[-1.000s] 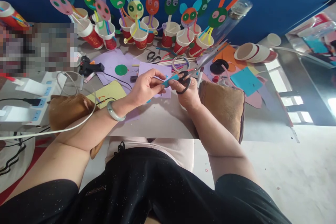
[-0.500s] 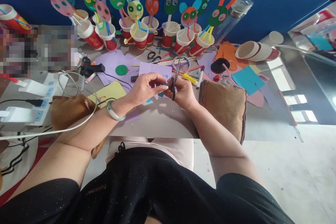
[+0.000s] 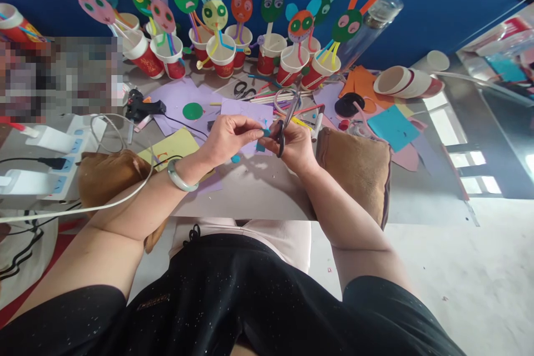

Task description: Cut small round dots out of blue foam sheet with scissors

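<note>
Between the fingertips of my left hand (image 3: pixel 233 136) is a small piece of blue paper (image 3: pixel 266 132). My right hand (image 3: pixel 298 147) is closed around dark-handled scissors (image 3: pixel 281 136), whose blades point up and away from me. The right fingertips come close to the blue paper; whether they touch it is hard to see. Below my hands, a round blue paper bit (image 3: pixel 236 159) lies on the grey table (image 3: pixel 250 194). A purple sheet (image 3: pixel 246 108) lies just beyond them.
Red paper cups (image 3: pixel 221 61) with rabbit-eared paper faces line the back. A glue gun (image 3: pixel 144 107) and a power strip (image 3: pixel 69 161) are at left. A brown cushion (image 3: pixel 354 175), a blue square sheet (image 3: pixel 393 127) and stacked cups (image 3: pixel 411 82) are at right.
The scissors have moved slightly right, their blades tilting further right, away from the blue paper. My left hand keeps its pinch and has barely shifted.
</note>
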The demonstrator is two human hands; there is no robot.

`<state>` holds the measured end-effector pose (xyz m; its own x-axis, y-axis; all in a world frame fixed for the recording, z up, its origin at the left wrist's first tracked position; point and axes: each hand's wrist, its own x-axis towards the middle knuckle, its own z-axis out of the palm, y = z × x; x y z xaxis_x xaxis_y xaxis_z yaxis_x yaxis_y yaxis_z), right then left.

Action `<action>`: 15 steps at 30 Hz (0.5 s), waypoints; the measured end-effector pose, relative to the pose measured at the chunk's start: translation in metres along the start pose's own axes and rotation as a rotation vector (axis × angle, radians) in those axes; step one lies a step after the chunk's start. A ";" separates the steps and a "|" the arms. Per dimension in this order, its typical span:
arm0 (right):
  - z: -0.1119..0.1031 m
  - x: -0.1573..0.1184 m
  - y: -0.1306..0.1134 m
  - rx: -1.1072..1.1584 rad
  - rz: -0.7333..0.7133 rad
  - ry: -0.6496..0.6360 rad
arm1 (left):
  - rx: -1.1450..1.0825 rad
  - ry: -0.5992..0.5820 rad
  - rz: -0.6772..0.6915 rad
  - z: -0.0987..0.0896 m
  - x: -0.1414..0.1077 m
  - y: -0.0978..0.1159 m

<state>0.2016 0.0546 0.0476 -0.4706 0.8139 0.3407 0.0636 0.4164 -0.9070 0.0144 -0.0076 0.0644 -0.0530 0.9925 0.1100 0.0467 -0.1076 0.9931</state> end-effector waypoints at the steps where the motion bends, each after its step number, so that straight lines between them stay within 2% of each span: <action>1: 0.000 0.000 0.000 0.023 0.014 -0.002 | -0.009 -0.004 -0.001 0.000 0.000 0.001; 7: -0.003 0.001 0.004 0.151 0.100 -0.050 | -0.137 -0.046 -0.045 0.000 0.003 0.003; 15: 0.000 0.002 0.002 0.183 0.051 -0.030 | -0.330 -0.071 -0.144 0.002 0.003 -0.005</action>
<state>0.2005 0.0570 0.0461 -0.4971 0.8184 0.2883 -0.0719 0.2923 -0.9536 0.0157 -0.0041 0.0600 0.0344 0.9991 -0.0235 -0.2811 0.0322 0.9591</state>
